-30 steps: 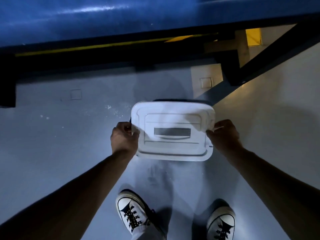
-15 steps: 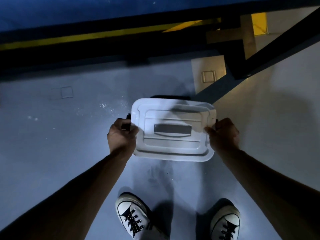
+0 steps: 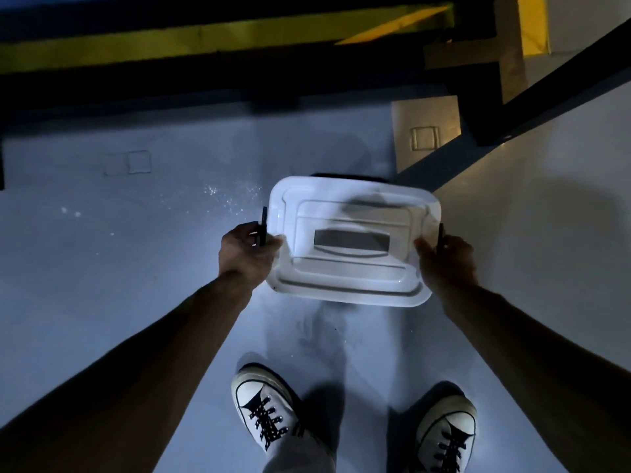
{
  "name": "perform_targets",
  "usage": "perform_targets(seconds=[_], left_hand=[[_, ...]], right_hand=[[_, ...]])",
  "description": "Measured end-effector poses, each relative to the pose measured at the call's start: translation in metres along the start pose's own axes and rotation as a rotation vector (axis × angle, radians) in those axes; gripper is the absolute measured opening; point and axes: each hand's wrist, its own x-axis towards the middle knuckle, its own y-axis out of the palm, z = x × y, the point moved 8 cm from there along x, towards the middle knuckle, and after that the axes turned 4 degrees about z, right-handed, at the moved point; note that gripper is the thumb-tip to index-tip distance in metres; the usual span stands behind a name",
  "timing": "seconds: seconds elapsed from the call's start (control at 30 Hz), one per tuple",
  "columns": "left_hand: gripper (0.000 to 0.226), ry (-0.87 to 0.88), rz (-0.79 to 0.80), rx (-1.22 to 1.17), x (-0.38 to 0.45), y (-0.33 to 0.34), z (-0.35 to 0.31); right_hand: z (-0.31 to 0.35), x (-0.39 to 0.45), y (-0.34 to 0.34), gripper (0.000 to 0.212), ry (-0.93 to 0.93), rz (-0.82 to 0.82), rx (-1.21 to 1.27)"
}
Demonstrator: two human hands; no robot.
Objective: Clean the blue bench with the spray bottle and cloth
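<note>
A white plastic box with a lid point(image 3: 351, 240) sits on the grey floor in front of my feet. My left hand point(image 3: 247, 252) grips the black latch point(image 3: 263, 227) on its left end. On the right end, my right hand point(image 3: 445, 259) holds the other black latch point(image 3: 440, 235). Both latches stand flipped up from the lid. Only a dark sliver of the blue bench point(image 3: 102, 0) shows at the top edge. No spray bottle or cloth is visible; what the box holds is hidden.
The bench's black frame point(image 3: 170, 80) with a yellow strip point(image 3: 205, 39) runs across the top, and a black diagonal bar point(image 3: 563, 80) crosses the upper right. My two white sneakers point(image 3: 264, 407) point(image 3: 445, 428) stand below the box. Pale specks point(image 3: 232, 196) dot the floor to its left.
The view has tilted down, so the blue bench has slid almost out of sight. Both hands have shifted from the lid's edges onto the side latches, which now stick up.
</note>
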Motion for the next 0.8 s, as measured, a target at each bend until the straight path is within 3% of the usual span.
perform_targets(seconds=[0.07, 0.23, 0.4, 0.7, 0.8], left_hand=[[0.036, -0.024, -0.059, -0.011, -0.003, -0.006, 0.003], [0.024, 0.048, -0.205, 0.137, -0.023, -0.006, -0.013], [0.022, 0.126, -0.289, 0.213, -0.024, -0.004, -0.007], [0.023, 0.124, -0.339, 0.238, -0.029, -0.002, -0.009], [0.028, 0.101, -0.266, 0.226, -0.024, -0.002, -0.008]], right_hand=[[0.001, -0.001, -0.004, 0.03, -0.02, -0.034, 0.003], [0.011, -0.006, -0.015, 0.013, -0.109, -0.128, -0.159], [0.025, 0.006, -0.02, 0.023, -0.205, -0.288, -0.249], [0.019, 0.003, -0.009, 0.026, -0.179, -0.251, -0.289], [0.017, 0.009, -0.01, 0.022, -0.185, -0.126, -0.338]])
